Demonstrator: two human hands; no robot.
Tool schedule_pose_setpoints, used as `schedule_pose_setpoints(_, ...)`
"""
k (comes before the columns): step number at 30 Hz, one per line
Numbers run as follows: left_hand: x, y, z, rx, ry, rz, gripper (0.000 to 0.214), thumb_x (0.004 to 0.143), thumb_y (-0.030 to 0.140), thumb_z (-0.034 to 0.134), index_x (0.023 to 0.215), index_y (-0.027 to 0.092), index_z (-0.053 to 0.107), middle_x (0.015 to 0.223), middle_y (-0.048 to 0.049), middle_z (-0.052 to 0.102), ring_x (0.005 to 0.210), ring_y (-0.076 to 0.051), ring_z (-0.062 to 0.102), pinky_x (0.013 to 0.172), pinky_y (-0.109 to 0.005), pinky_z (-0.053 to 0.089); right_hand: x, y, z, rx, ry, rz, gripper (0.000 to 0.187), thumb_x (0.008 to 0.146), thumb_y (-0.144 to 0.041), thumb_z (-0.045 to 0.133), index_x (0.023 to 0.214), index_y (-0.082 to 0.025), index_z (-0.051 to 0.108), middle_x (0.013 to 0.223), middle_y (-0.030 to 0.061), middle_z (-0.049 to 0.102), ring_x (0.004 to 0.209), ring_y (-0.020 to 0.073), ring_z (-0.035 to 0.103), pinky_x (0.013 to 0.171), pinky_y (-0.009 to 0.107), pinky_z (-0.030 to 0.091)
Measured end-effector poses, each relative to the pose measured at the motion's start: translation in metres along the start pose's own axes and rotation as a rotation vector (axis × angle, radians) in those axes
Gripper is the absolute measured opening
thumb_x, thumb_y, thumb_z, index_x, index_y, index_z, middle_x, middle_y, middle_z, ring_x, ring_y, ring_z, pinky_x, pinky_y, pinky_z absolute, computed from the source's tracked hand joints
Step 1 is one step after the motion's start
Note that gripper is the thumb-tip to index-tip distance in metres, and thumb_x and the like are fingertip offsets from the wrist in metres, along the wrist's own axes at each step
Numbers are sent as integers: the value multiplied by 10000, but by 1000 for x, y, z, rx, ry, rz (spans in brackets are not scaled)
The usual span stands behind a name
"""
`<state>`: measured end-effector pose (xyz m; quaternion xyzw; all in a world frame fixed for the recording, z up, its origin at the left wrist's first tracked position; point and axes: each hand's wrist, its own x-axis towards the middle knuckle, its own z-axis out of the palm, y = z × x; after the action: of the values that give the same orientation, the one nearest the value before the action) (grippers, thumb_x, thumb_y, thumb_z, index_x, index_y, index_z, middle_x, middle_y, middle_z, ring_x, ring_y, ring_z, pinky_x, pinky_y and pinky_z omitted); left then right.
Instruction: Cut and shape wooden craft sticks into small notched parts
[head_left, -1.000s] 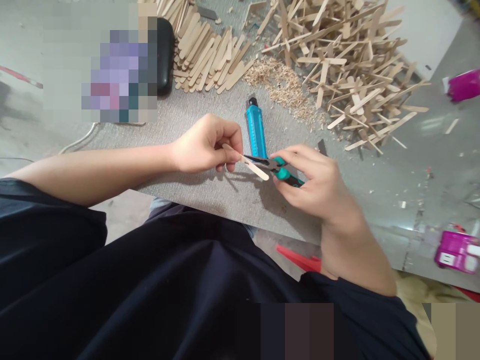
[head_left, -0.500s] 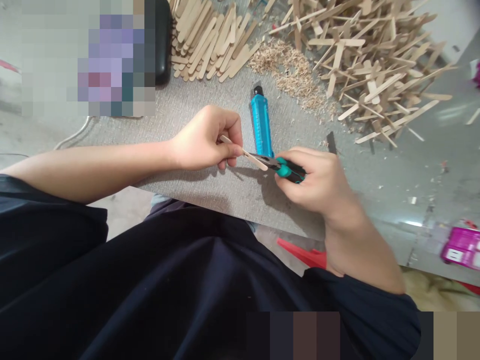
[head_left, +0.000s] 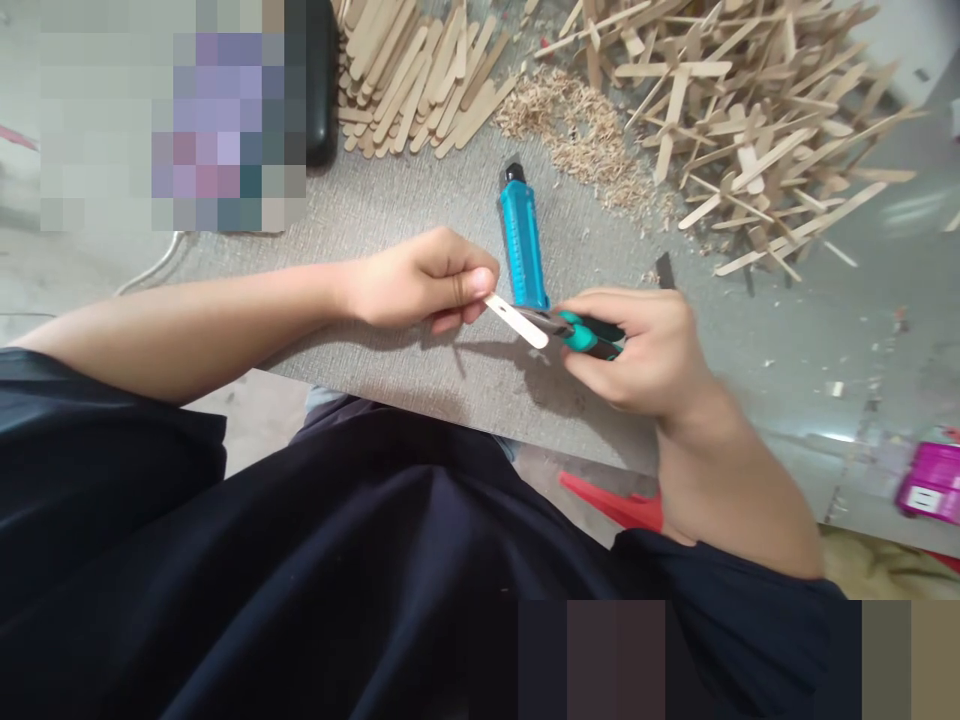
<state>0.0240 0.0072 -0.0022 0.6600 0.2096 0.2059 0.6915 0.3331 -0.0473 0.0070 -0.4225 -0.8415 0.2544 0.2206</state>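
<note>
My left hand (head_left: 442, 280) pinches a pale wooden craft stick (head_left: 521, 322) between thumb and fingers. The stick slants down to the right, and a small dark hole or notch shows near my thumb. Wrapped in my right hand (head_left: 637, 345) is a pair of pliers (head_left: 585, 335) with teal and black handles. Its jaws lie just behind the stick; I cannot tell whether they touch it. A blue utility knife (head_left: 523, 240) rests on the table directly beyond both hands.
Loose craft sticks (head_left: 420, 80) are piled at the back. Wood shavings (head_left: 574, 140) lie between them and a heap of crossed sticks (head_left: 750, 140) at the back right. A dark blade piece (head_left: 665, 270) sits beyond my right hand. A magenta object (head_left: 930, 480) is at the right edge.
The craft stick has turned so its flat face shows more toward me. The fingers of my left hand have curled closer around it, and my right hand with the pliers has shifted slightly right.
</note>
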Motion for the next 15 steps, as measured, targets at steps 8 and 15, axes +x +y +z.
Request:
schedule_pose_setpoints(8,-8,-1,17,-96,41,-9,663,1092,785,753,794,203,644,532,-2,623,476,-90,541,478,-213,433,1,11,6,-281,300,-15,187,749,-223,713,924,-286,726,758,13,668,636,197,555,607,383,405)
schedule_pose_setpoints(15,-8,-1,15,5,143,-6,532,1170,623,709,893,169,738,574,-11,666,509,-92,569,540,-211,505,5,20,3,-313,356,-110,298,765,-121,695,1022,-263,744,898,46,753,741,235,676,681,386,480)
